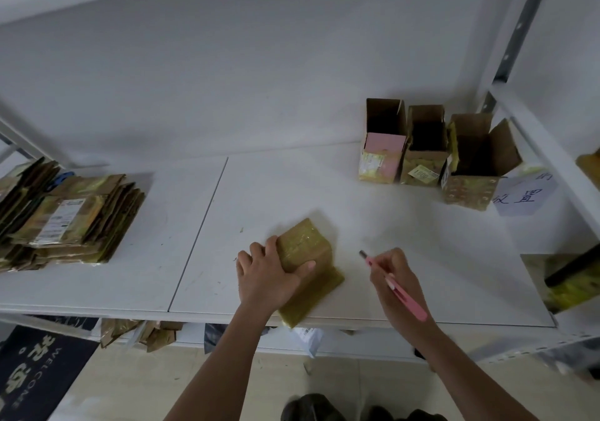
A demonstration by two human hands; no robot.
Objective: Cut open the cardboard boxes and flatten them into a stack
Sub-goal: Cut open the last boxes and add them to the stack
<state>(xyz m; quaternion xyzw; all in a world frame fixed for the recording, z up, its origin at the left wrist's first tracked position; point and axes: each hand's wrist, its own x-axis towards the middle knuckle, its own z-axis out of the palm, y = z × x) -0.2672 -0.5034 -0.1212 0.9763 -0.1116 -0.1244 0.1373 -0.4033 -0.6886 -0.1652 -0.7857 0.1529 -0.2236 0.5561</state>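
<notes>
Nearest to me, on the floor at the lower left, lies a dark mat (35, 368) with "WELCOME" printed in pale letters beside larger characters I cannot read. Under the white bench (201, 226) some cardboard scraps (143, 334) sit on a lower shelf.

At the bench's near edge my left hand (264, 274) has its grip wrapped over a small box (305, 258) covered in yellowish tape: fingers curl over its left side, the thumb presses on its near face. A flap of the box reaches toward me and hangs slightly past the bench edge. My right hand (394, 276) is just to the right of the box, apart from it, its grip pinching a pink cutter (397, 286) like a pen, the metal tip pointing up and left, off the cardboard.

Farther left, a stack of flattened boxes (74, 222) rests on the bench; the top one carries a white shipping label whose print is too small to read. At the far right three open boxes (431, 154) stand upright in a row, flaps up, touching one another. The left one has a pink panel, the middle one a yellow sticker that seems to read "1000" upside down. Just right of them lies a paper sign (522, 195) with handwritten Chinese characters. A metal shelf post (519, 28) rises behind.
</notes>
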